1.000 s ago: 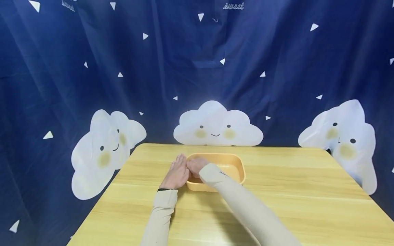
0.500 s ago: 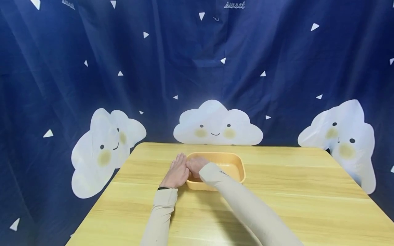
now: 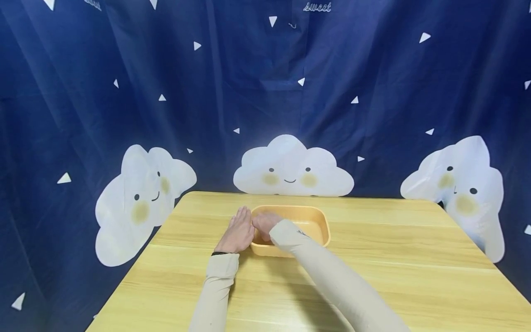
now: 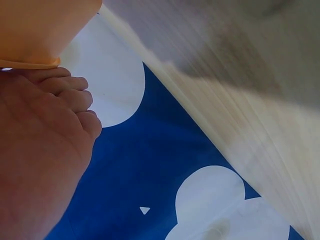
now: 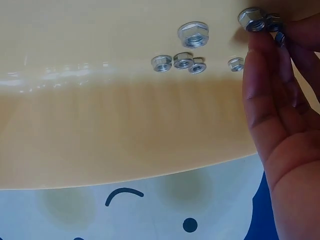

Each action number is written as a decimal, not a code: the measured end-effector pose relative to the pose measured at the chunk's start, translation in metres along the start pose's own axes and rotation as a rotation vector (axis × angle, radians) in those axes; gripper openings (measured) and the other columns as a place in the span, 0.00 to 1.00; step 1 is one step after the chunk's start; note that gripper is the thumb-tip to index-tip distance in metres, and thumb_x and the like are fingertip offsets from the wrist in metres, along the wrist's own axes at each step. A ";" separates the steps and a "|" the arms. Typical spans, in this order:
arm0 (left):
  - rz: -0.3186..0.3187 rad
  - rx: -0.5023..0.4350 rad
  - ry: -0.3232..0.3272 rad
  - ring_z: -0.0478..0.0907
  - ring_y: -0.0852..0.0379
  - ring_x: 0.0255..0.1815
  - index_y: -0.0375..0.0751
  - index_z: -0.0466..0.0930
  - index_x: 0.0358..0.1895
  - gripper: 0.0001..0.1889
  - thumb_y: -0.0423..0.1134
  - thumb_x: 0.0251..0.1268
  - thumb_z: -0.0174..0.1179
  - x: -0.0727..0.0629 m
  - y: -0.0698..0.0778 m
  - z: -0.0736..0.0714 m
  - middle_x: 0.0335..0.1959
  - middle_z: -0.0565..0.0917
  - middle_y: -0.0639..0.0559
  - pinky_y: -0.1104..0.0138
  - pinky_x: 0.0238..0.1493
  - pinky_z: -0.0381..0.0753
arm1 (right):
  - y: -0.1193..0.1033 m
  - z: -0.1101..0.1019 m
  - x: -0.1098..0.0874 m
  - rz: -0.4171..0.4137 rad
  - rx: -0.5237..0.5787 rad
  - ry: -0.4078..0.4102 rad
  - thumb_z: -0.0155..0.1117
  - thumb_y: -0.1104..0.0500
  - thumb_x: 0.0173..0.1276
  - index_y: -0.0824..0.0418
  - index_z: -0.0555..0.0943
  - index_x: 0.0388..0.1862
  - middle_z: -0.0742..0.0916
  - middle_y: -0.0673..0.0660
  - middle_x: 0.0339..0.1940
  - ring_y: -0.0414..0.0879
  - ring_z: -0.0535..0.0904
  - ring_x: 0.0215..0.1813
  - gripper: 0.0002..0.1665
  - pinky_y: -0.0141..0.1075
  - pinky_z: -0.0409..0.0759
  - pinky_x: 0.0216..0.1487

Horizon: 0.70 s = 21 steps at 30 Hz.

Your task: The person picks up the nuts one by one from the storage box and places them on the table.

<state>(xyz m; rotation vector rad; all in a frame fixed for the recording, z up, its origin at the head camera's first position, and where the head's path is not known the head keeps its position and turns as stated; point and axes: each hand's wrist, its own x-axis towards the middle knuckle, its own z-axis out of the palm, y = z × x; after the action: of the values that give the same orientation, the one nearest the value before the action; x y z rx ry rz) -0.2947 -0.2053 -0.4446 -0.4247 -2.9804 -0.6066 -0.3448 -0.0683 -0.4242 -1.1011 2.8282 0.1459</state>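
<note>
In the head view an orange rectangular plastic bin (image 3: 319, 219) sits on the table. My left hand (image 3: 238, 233) lies against the bin's left side, fingers straight and together; the left wrist view shows its fingertips (image 4: 82, 100) just by the bin's rim. My right hand (image 3: 265, 223) reaches into the bin's left end. Seen from the right wrist, its thumb and fingers are curled around a few silver hex flange nuts (image 5: 251, 19) at the fingertips. Several more flange nuts (image 5: 193, 35) of different sizes lie loose on the bin floor beside that hand.
The light wooden table (image 3: 394, 267) extends on both sides of the bin and in front of it. Behind it hangs a dark blue curtain (image 3: 352, 55) printed with smiling clouds and small white triangles.
Both hands and the bin stay in nearly the same place; the right hand's fingers shift only slightly inside the bin. The head view has moved a little.
</note>
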 end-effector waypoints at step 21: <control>-0.001 -0.054 -0.011 0.42 0.35 0.87 0.19 0.49 0.79 0.33 0.37 0.78 0.38 -0.002 0.000 -0.002 0.84 0.48 0.27 0.41 0.86 0.47 | 0.010 -0.002 0.002 -0.003 -0.082 -0.068 0.68 0.71 0.64 0.61 0.84 0.45 0.91 0.55 0.37 0.42 0.85 0.35 0.12 0.28 0.86 0.41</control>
<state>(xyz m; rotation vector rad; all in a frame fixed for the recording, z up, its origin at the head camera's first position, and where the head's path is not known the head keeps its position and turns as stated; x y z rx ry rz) -0.2929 -0.2064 -0.4427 -0.4322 -2.9800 -0.6883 -0.3533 -0.0629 -0.4218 -1.0941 2.7827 0.2964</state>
